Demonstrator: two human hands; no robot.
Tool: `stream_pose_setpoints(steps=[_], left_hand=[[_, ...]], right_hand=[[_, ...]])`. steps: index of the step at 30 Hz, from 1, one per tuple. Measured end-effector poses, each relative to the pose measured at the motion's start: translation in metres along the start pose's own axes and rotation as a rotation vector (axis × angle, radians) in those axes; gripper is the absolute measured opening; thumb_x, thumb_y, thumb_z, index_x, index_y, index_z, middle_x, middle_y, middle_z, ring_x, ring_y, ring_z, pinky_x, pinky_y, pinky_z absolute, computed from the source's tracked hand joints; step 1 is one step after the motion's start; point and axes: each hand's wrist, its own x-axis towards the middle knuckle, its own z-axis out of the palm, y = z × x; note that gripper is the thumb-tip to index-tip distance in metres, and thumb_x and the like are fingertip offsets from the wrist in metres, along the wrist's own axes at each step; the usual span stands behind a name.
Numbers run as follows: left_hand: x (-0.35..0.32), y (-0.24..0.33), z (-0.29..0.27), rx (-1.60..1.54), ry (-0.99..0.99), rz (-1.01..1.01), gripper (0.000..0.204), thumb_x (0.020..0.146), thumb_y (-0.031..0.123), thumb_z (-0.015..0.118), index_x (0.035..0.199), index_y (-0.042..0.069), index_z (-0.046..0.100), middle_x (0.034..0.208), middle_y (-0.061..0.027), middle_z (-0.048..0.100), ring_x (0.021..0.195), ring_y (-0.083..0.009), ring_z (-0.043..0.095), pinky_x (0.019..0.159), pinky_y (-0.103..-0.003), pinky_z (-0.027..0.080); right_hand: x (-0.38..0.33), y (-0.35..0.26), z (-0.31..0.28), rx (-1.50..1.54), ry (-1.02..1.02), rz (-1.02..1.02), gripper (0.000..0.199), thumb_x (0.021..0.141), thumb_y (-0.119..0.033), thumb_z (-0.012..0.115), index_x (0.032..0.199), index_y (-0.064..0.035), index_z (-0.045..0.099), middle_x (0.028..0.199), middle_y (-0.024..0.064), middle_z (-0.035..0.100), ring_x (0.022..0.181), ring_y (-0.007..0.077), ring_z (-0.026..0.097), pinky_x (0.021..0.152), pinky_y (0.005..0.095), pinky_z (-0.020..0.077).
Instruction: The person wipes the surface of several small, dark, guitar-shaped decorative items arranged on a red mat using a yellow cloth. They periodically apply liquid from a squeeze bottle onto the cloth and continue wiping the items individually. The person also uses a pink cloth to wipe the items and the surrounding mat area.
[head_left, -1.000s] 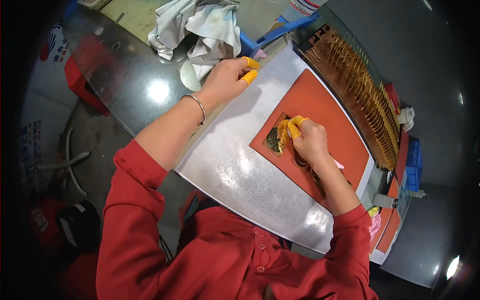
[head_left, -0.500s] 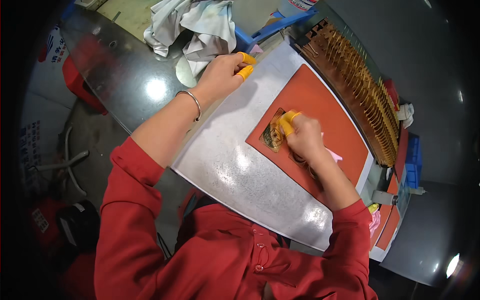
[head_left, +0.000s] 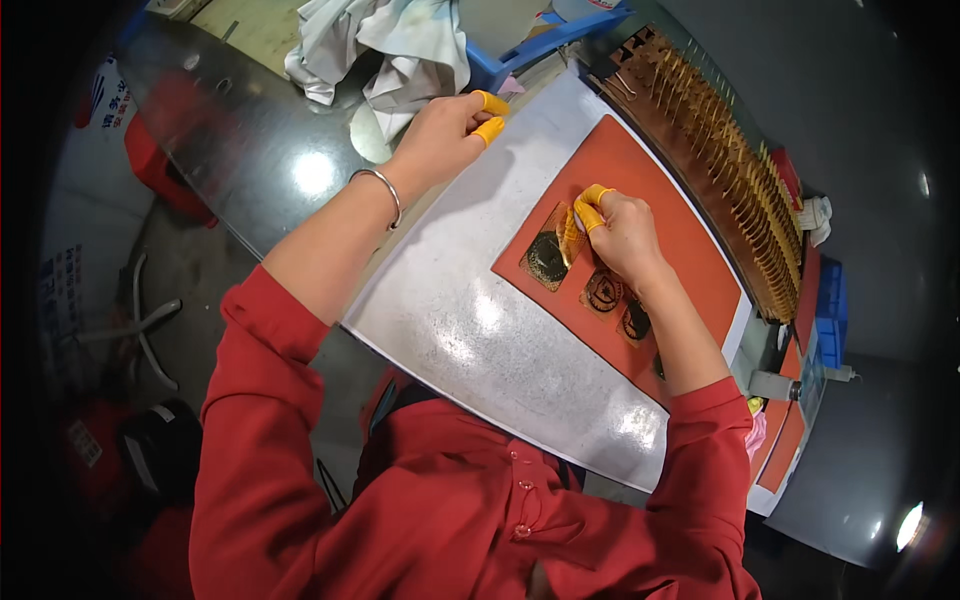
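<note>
On one mat (head_left: 680, 260) with four plates (head_left: 602, 292), right hand (head_left: 626, 234) pinches one sheet (head_left: 572, 243); left hand (head_left: 438, 136) loosely curled, empty.

White sheet (head_left: 430, 290): open passage along the orange mat's (head_left: 692, 240) near edge
Right hand (head_left: 625, 232): blocks the mat's middle
Rack (head_left: 722, 185): bars the mat's far-right edge
Blue frame (head_left: 550, 40): beyond the mat's far corner

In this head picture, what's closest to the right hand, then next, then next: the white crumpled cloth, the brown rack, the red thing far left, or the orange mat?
From the right hand:
1. Orange mat: right under it.
2. Brown rack: to its right.
3. White crumpled cloth: upper left.
4. Red thing: far left.
</note>
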Motion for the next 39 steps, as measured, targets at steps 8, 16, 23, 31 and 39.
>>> stream_pose_setpoints(steps=[8,16,23,31,39], left_hand=[[-0.003,-0.002,0.0,-0.008,0.02,0.024,0.023,0.081,0.01,0.056,0.101,-0.002,0.059,0.083,-0.0151,0.066,0.073,-0.0224,0.064,0.066,-0.029,0.048],[-0.001,-0.004,0.0,0.005,0.018,0.006,0.022,0.08,0.009,0.056,0.099,-0.002,0.058,0.083,-0.0147,0.066,0.073,-0.0237,0.064,0.066,-0.03,0.048],[-0.002,0.001,0.001,-0.011,-0.021,-0.02,0.021,0.085,0.008,0.055,0.104,-0.001,0.058,0.08,-0.0041,0.061,0.067,-0.0089,0.052,0.062,-0.023,0.044],[-0.003,0.005,0.001,-0.021,-0.013,-0.017,0.021,0.085,0.008,0.055,0.103,-0.001,0.059,0.081,-0.0043,0.06,0.068,-0.0095,0.052,0.063,-0.023,0.044],[0.001,-0.004,0.001,0.006,0.015,0.056,0.023,0.081,0.01,0.057,0.1,-0.001,0.059,0.085,-0.0156,0.066,0.077,-0.0245,0.064,0.071,-0.031,0.049]], right_hand=[[-0.037,-0.057,0.013,-0.005,-0.193,-0.323,0.011,0.072,-0.008,0.063,0.082,-0.0052,0.064,0.07,0.0161,0.06,0.065,0.0327,0.059,0.058,0.0386,0.0485],[-0.033,-0.022,0.0,-0.069,-0.036,-0.232,0.011,0.074,-0.009,0.065,0.083,-0.0053,0.063,0.073,0.0146,0.06,0.067,0.0313,0.06,0.059,0.0381,0.0481],[-0.04,-0.014,-0.002,-0.031,-0.004,-0.195,0.006,0.075,-0.008,0.062,0.081,-0.0055,0.062,0.07,0.0139,0.06,0.063,0.0295,0.06,0.056,0.0368,0.048],[-0.01,-0.025,0.007,-0.015,-0.017,-0.126,0.011,0.073,-0.009,0.063,0.083,-0.0044,0.064,0.073,0.0172,0.06,0.065,0.0333,0.06,0.058,0.0391,0.0478],[0.0,-0.022,0.011,-0.037,0.095,-0.195,0.006,0.074,-0.01,0.063,0.076,-0.0053,0.063,0.066,0.0133,0.059,0.059,0.0293,0.059,0.054,0.0368,0.0472]])
